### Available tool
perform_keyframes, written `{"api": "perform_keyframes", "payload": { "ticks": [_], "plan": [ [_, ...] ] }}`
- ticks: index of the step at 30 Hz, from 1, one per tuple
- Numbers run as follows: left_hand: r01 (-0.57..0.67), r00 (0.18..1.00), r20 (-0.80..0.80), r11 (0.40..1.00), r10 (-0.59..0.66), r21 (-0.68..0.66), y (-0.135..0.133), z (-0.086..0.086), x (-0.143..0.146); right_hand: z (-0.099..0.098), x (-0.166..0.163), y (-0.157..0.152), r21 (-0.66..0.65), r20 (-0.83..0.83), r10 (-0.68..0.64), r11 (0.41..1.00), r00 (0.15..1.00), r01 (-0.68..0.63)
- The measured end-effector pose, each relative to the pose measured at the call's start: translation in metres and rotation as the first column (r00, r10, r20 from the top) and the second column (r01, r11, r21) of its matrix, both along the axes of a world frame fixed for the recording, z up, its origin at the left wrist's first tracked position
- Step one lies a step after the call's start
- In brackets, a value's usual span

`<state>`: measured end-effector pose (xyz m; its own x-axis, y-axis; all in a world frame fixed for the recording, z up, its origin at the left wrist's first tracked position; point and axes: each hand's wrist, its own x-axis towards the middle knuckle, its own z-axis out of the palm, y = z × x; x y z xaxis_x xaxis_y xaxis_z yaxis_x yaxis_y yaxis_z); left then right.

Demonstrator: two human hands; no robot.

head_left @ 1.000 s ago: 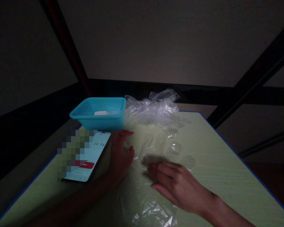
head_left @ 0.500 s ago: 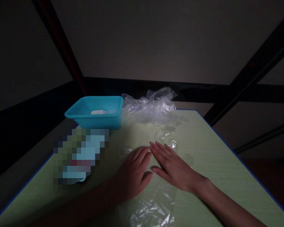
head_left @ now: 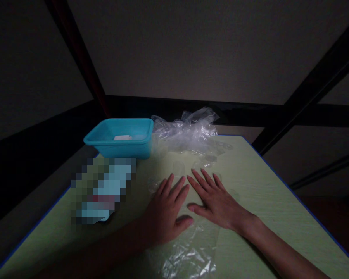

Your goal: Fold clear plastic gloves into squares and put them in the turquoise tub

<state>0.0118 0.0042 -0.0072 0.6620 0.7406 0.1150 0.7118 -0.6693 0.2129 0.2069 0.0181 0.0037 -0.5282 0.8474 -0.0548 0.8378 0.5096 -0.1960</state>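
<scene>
Both hands lie flat, side by side, on a clear plastic glove (head_left: 189, 248) spread on the pale green table (head_left: 267, 193). My left hand (head_left: 167, 211) presses down with fingers stretched forward and the thumb out to the right. My right hand (head_left: 213, 201) rests just beside it, fingers spread and pointing away from me. The glove's transparent fingers (head_left: 178, 168) show just beyond my fingertips. Its crinkled cuff lies near the table's front edge.
A turquoise plastic tub (head_left: 120, 137) with something white inside stands at the back left. A heap of crumpled clear plastic gloves (head_left: 189, 130) lies next to it. A phone with a lit screen (head_left: 103, 192) lies left of my left hand. The room is dim.
My left hand turned from resting on its edge near the phone to lying flat. My right hand slid forward. Both now press flat on the glove, a little farther forward than half a second ago.
</scene>
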Motion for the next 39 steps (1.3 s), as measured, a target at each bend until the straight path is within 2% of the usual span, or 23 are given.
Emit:
{"api": "perform_keyframes", "payload": {
  "ticks": [5,8,12,17,21,26,32,34,39],
  "plan": [
    [0.004,1.0,0.029,1.0,-0.004,0.0,0.002,0.0,-0.001,0.007,0.003,0.001,-0.066,0.014,0.017,0.998,1.0,-0.016],
    [0.025,0.993,0.114,0.999,-0.027,0.02,0.0,0.006,0.0,0.012,0.006,0.002,-0.058,-0.05,0.016,0.998,0.999,-0.019],
    [0.178,0.958,0.231,0.984,-0.172,-0.008,-0.013,0.021,0.006,0.018,0.003,0.003,0.001,-0.218,0.072,0.997,0.973,-0.073],
    [0.379,0.922,0.123,0.92,-0.367,-0.095,-0.03,0.027,0.016,0.021,-0.009,0.005,-0.045,-0.323,0.271,0.953,0.907,-0.301],
    [0.407,0.913,0.049,0.91,-0.404,-0.078,-0.034,0.018,0.02,0.02,-0.014,0.007,-0.077,-0.278,0.366,0.913,0.888,-0.401],
    [0.483,0.875,-0.001,0.872,-0.484,-0.079,-0.034,0.019,0.019,0.019,-0.008,0.012,-0.099,-0.155,0.336,0.93,0.929,-0.353],
    [0.57,0.821,0.118,0.814,-0.559,-0.112,-0.028,0.037,0.003,0.021,0.007,0.016,-0.068,-0.021,0.28,0.957,0.96,-0.281],
    [0.541,0.838,0.155,0.835,-0.524,-0.104,-0.025,0.038,-0.002,0.021,0.011,0.014,-0.052,-0.003,0.241,0.969,0.971,-0.241],
    [0.349,0.925,0.163,0.937,-0.342,-0.019,-0.018,0.03,-0.004,0.024,0.02,0.007,0.036,0.029,0.096,0.995,0.995,-0.097]
  ]
}}
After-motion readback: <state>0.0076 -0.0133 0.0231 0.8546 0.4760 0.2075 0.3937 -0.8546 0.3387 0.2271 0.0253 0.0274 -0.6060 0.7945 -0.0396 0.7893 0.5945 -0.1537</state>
